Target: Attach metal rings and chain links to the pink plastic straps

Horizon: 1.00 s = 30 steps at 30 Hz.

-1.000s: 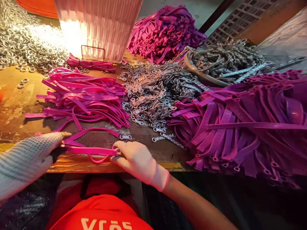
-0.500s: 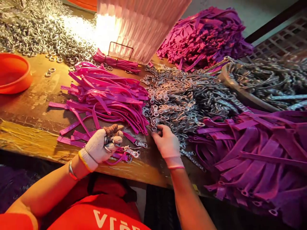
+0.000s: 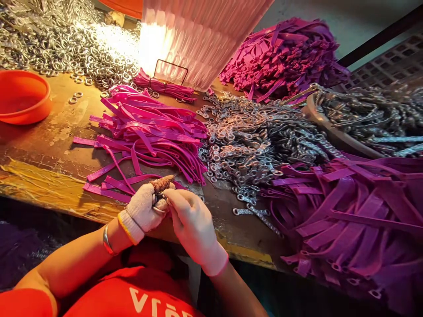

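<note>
Head view: hands together over the table's (image 3: 42, 176) front edge, plenty seemingly left in loose heaps.
The knit-gloved left hand (image 3: 147, 207) curls its fingers round hard, shiny metal rings (image 3: 155, 200); the right hand's (image 3: 194, 222) fingertips meet it, but what they pinch I cannot tell. Flat, glossy pink straps (image 3: 158, 127) lie behind, left of knobbly metal links (image 3: 247, 136); finished pieces are indistinguishable.

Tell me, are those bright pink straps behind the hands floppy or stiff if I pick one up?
Probably floppy: several pink straps curve and bend over each other. One is likely light, since each looks thin and narrow. It may tug its neighbours along, because they lie overlapping.
</note>
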Each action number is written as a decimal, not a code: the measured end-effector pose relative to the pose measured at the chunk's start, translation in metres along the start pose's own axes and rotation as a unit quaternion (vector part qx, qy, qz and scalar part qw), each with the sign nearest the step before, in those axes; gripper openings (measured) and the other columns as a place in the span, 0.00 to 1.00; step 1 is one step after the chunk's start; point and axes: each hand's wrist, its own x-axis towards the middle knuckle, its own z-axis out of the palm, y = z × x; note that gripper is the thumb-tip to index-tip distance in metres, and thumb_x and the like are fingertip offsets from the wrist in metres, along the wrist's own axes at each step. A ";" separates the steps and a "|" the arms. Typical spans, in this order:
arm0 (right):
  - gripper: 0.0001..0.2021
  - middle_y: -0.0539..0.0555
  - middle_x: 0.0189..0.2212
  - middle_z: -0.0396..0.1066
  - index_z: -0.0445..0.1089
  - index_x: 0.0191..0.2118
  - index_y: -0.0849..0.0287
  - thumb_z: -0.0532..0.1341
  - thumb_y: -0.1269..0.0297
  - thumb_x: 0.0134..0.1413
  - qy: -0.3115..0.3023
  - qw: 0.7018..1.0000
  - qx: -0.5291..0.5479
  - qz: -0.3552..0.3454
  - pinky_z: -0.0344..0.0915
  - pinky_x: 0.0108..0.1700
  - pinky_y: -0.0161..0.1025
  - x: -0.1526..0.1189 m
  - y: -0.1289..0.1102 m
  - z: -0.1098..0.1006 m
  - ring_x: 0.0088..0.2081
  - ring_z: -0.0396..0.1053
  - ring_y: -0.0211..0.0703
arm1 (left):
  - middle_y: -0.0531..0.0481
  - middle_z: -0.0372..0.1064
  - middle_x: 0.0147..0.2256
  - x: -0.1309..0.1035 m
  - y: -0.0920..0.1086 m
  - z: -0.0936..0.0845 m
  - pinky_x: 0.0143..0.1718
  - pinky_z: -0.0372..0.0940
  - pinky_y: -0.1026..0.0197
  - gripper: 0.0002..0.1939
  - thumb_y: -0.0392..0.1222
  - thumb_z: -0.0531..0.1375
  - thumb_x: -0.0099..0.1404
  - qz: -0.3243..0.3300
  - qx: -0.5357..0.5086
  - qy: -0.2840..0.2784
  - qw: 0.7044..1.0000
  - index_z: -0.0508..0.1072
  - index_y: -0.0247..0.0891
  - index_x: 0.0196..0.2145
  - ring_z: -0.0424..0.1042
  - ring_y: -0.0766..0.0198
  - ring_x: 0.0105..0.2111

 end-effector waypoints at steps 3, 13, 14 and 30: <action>0.14 0.56 0.42 0.75 0.68 0.53 0.54 0.54 0.71 0.66 0.035 0.996 0.063 0.057 0.72 0.46 0.41 0.003 0.001 0.003 0.42 0.74 0.42 | 0.50 0.73 0.33 -0.010 0.003 0.003 0.32 0.67 0.71 0.16 0.29 0.65 0.53 0.071 0.100 -0.007 0.992 0.77 0.34 0.41 0.70 0.70 0.30; 0.11 0.53 0.44 0.76 0.69 0.51 0.55 0.59 0.68 0.63 0.083 0.969 0.147 0.183 0.71 0.48 0.38 0.014 0.009 -0.012 0.43 0.74 0.40 | 0.52 0.69 0.27 -0.022 0.012 0.006 0.23 0.56 0.69 0.14 0.50 0.61 0.67 0.107 0.232 -0.092 0.963 0.73 0.35 0.40 0.61 0.71 0.21; 0.12 0.54 0.45 0.75 0.68 0.52 0.56 0.58 0.68 0.64 0.070 0.974 0.136 0.165 0.71 0.49 0.39 0.013 0.009 -0.011 0.44 0.74 0.40 | 0.52 0.69 0.27 -0.024 0.016 0.004 0.25 0.57 0.68 0.13 0.49 0.60 0.68 0.137 0.305 -0.099 0.937 0.73 0.35 0.39 0.62 0.71 0.23; 0.15 0.55 0.28 0.74 0.72 0.36 0.60 0.52 0.59 0.69 -0.072 0.993 -0.086 0.036 0.55 0.30 0.39 0.032 -0.002 0.001 0.28 0.68 0.43 | 0.59 0.53 0.23 -0.019 0.028 -0.010 0.19 0.49 0.70 0.17 0.52 0.60 0.64 0.037 0.211 -0.046 0.976 0.61 0.37 0.29 0.50 0.74 0.18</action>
